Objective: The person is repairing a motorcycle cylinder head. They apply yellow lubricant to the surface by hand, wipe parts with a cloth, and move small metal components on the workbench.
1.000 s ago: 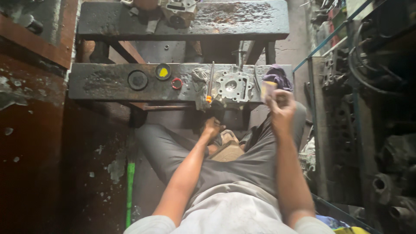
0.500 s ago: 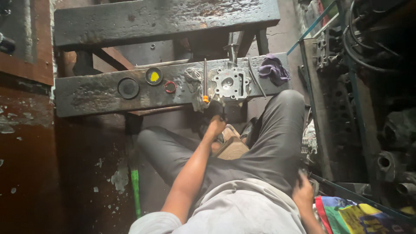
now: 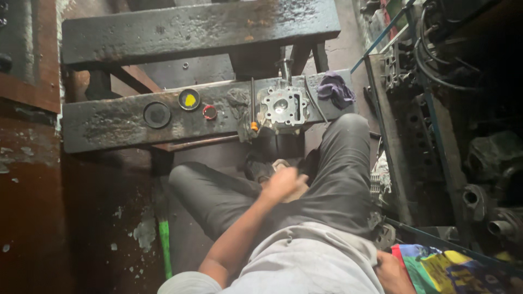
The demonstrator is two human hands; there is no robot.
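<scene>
Ahead, the metal cylinder head (image 3: 282, 107) is seen on the wooden bench's (image 3: 109, 128) near edge, beyond the loosely curled, empty left hand (image 3: 284, 184); the right hand's (image 3: 393, 272) grip cannot be told.

A purple rag (image 3: 335, 90) lies by the silver-grey metal casting (image 3: 282, 107); one round tin (image 3: 189, 99) shows yellow, a small cap (image 3: 209, 112) red.

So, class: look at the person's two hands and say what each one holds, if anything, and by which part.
It cannot be told. The left hand is blurred above the lap with nothing clearly in it. The right hand is down at the hip beside a colourful printed bag, its fingers out of sight.
</scene>
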